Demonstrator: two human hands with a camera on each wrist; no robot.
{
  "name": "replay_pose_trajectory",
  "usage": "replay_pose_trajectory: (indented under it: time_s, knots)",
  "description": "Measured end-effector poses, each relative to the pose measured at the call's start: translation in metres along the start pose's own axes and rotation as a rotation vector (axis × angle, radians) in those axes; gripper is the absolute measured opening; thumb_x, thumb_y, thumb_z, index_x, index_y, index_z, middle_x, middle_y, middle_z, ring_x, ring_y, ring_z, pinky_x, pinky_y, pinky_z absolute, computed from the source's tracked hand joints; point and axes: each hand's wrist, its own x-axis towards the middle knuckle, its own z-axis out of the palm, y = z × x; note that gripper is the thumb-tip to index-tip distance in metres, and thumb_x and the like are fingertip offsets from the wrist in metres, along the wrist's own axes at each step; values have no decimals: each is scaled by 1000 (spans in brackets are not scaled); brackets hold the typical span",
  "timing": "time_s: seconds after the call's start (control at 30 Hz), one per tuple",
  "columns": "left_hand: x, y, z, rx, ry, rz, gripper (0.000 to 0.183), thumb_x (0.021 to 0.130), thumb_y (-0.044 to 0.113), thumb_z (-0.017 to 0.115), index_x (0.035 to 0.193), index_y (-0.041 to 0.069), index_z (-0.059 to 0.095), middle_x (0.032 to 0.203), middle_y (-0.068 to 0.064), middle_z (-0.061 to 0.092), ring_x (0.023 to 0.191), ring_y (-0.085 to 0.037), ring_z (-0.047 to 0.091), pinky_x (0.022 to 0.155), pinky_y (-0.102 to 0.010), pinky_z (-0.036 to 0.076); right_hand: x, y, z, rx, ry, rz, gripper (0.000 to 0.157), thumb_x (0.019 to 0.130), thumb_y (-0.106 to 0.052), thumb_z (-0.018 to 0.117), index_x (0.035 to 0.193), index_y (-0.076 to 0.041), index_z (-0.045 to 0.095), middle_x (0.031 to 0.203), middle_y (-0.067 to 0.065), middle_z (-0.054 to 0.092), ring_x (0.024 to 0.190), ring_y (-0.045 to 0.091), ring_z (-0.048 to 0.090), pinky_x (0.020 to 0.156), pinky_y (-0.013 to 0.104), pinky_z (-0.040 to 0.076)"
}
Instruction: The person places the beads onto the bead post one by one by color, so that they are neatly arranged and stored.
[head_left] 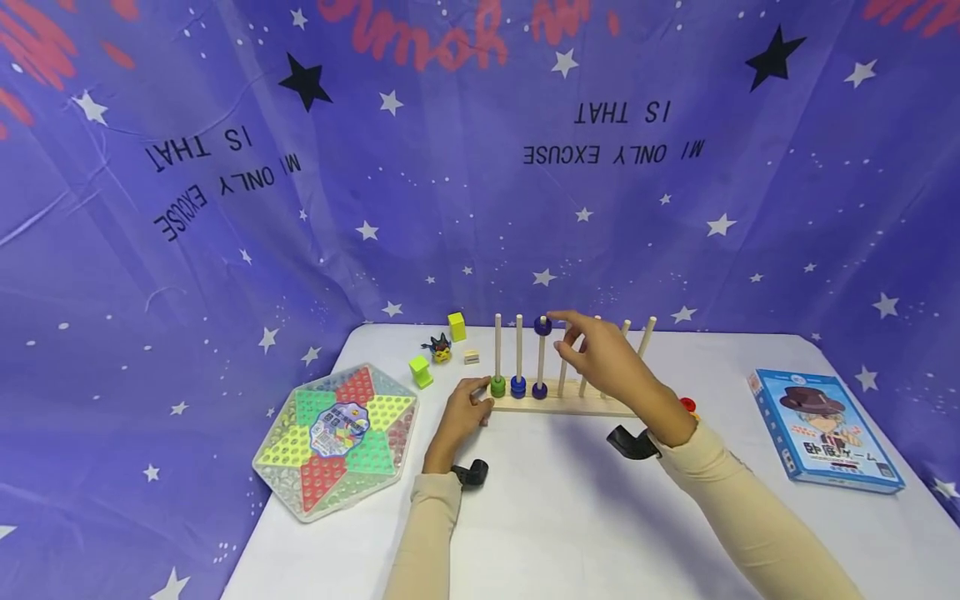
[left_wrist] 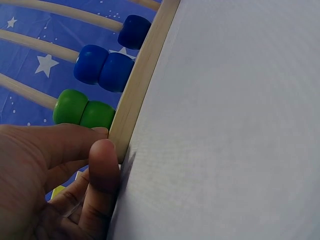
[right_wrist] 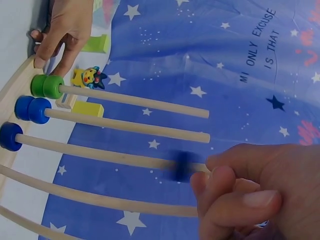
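A wooden peg rack stands on the white table, its base [head_left: 555,405] bearing a row of upright pegs. My left hand [head_left: 467,408] grips the left end of the base between thumb and fingers. Two green beads [left_wrist: 84,109] sit low on the first peg, two blue beads [left_wrist: 104,68] on the second, and one dark blue bead [right_wrist: 11,137] at the foot of the third. Another dark blue bead [right_wrist: 180,166], blurred, is around the third peg near its top. My right hand [head_left: 606,358] is beside that peg's tip, fingertips just off the bead.
Left of the rack lies a hexagonal Chinese checkers box [head_left: 390,433]. Yellow-green blocks [head_left: 422,372] and a small yellow figure [head_left: 440,350] stand behind it. Red and orange pieces [head_left: 688,406] show past the right wrist. A blue game box [head_left: 828,429] lies at right.
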Motion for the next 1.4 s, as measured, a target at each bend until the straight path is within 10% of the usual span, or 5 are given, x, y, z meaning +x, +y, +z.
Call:
replay_pose_trajectory:
  time_s: [0.33, 0.57, 0.9, 1.4]
  knots:
    - [3, 2, 1, 3, -1, -7, 47, 90, 3, 63, 136, 7, 52, 133, -8, 46, 53, -10, 54, 49, -25, 50, -24, 11, -27, 63, 132, 71, 42, 94, -19, 60, 135, -19, 53, 89, 1, 61, 61, 16, 57, 48, 29, 48]
    - [6, 6, -6, 11, 32, -10, 47, 91, 4, 63, 136, 9, 53, 132, -7, 47, 55, -13, 55, 49, -26, 50, -83, 81, -50, 176, 339, 405, 44, 95, -39, 56, 131, -15, 53, 94, 8, 58, 57, 22, 57, 44, 27, 48]
    - [4, 1, -3, 6, 18, -36, 47, 91, 6, 63, 136, 11, 53, 132, -5, 47, 57, -13, 55, 51, -27, 51, -171, 183, 13, 168, 172, 771, 51, 96, -37, 54, 132, -1, 46, 86, 17, 62, 59, 21, 55, 45, 29, 44]
    - [3, 0, 1, -11, 13, -21, 47, 90, 3, 62, 136, 9, 54, 133, -8, 47, 53, -11, 54, 48, -24, 49, -181, 191, 37, 131, 116, 791, 58, 93, -35, 61, 133, 2, 41, 79, 11, 55, 57, 21, 53, 43, 25, 46]
